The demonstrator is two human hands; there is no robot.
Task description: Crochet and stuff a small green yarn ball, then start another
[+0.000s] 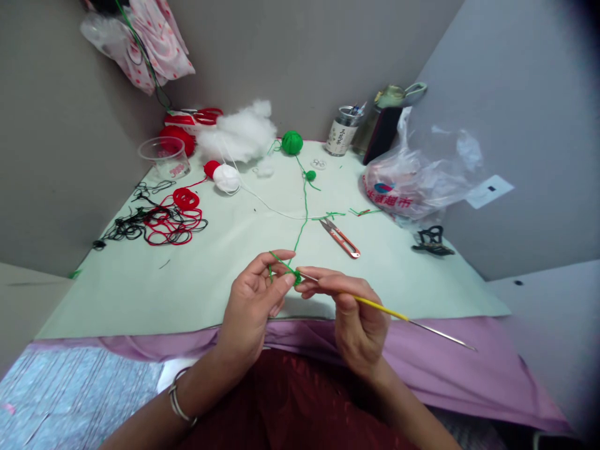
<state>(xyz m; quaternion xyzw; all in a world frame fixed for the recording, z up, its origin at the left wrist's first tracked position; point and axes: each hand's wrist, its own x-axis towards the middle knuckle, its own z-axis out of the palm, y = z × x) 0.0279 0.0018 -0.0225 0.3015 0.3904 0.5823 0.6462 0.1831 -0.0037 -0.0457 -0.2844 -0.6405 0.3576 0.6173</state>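
Observation:
My left hand (pixel 255 294) pinches a small green crochet piece (pixel 297 277) between thumb and fingers, with green yarn (pixel 305 209) looped over the raised index finger. That strand runs up the table to a green yarn ball (pixel 292 143). In my right hand (pixel 359 312) is a crochet hook (pixel 382 307) with a yellow grip and metal ends. Its left tip meets the green piece, while the other end points down to the right. Both hands are close together above the table's front edge. The exact stitch at the hook tip is too small to make out.
Orange thread snips (pixel 344 240) lie beyond my right hand. Tangled black and red yarn (pixel 159 219) spreads at left, near a clear plastic cup (pixel 166 159). White stuffing (pixel 241 131) sits at the back. A plastic bag (pixel 412 175) and a black hair claw (pixel 432 242) are at right.

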